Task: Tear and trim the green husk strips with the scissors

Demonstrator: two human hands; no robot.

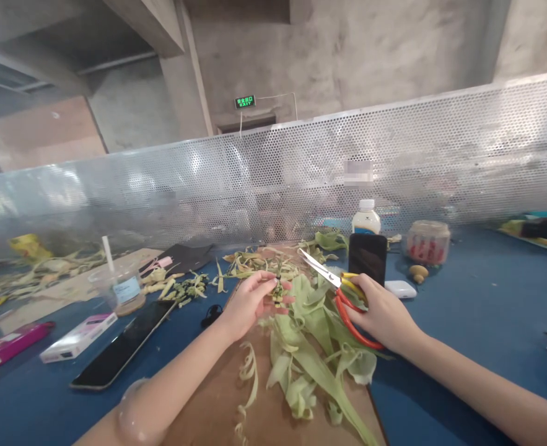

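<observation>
My left hand pinches a small bundle of green and yellowish plant strips, tied with dark bands, upright over the board. The fingers partly hide its shape. My right hand is wrapped around the handles of scissors, one handle red and one yellow. The blades point up and left toward the bundle, slightly apart and not touching it. Below both hands, pale green leaves like corn husks lie in a loose heap on a brown board. A curled thin strip rests left of them.
A dark phone stands before a white-capped bottle. Right of it are a white case and a jar. At left are a flat black tablet, a small box and a plastic cup. Perforated metal screen behind.
</observation>
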